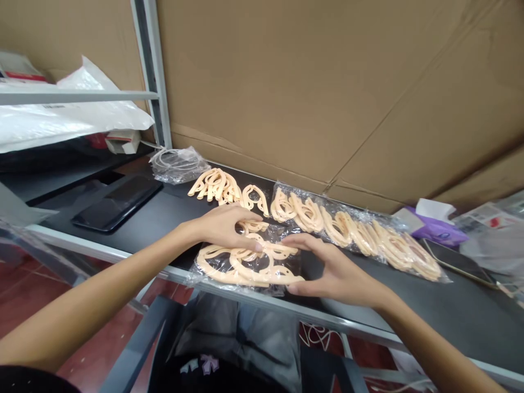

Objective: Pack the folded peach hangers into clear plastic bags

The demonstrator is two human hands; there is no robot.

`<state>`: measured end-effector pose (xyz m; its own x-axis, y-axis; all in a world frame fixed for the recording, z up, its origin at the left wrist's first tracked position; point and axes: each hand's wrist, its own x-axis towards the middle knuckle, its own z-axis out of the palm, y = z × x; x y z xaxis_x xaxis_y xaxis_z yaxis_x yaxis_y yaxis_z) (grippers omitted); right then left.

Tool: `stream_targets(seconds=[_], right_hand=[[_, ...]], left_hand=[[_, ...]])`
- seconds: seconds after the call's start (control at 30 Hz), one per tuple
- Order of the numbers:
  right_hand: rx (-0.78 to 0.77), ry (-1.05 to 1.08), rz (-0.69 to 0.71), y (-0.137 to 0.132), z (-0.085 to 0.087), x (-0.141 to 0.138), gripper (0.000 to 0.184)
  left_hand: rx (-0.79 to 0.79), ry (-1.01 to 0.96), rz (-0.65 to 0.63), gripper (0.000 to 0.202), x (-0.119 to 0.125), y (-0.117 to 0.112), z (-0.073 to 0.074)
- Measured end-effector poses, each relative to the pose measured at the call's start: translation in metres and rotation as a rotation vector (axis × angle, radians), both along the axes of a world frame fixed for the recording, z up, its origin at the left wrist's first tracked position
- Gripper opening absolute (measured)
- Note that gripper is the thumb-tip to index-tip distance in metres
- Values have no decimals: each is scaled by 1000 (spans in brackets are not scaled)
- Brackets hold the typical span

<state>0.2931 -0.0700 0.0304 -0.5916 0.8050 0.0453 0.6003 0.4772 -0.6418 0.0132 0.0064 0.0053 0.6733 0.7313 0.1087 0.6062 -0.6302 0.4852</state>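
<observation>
A clear plastic bag point(221, 285) lies at the table's front edge with several cream folding hangers point(249, 273) in it. My left hand point(227, 225) rests over the upper left of the bag, its fingers stretched out flat across the hangers. At the bag's right side is my right hand point(341, 273), thumb and fingers spread apart, fingertips touching the ends of the hangers. Just behind my left hand lie a loose pile of the same hangers point(216, 184) and one single hanger point(255, 200).
A row of bagged hangers point(344, 226) runs along the back right. On the left are a black phone point(118, 203), a bagged white cable point(179, 164) and a metal shelf post point(158, 71). A purple tissue pack point(440, 229) and a dark phone-like device point(458, 263) lie far right.
</observation>
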Motion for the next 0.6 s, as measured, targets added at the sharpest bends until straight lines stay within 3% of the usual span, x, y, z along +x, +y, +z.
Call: stream_targets(seconds=[0.23,0.43,0.6], right_hand=[[-91,79,-41,-3,-3,11,67],[-190,271,-18,4,-14,21,53],[-100,315,-115,9,-19,16,31]], left_hand=[[4,6,-16,85,-1,2,-2],[9,8,-25,82,0,2,-2],[10,5,-29,82,0,2,-1]])
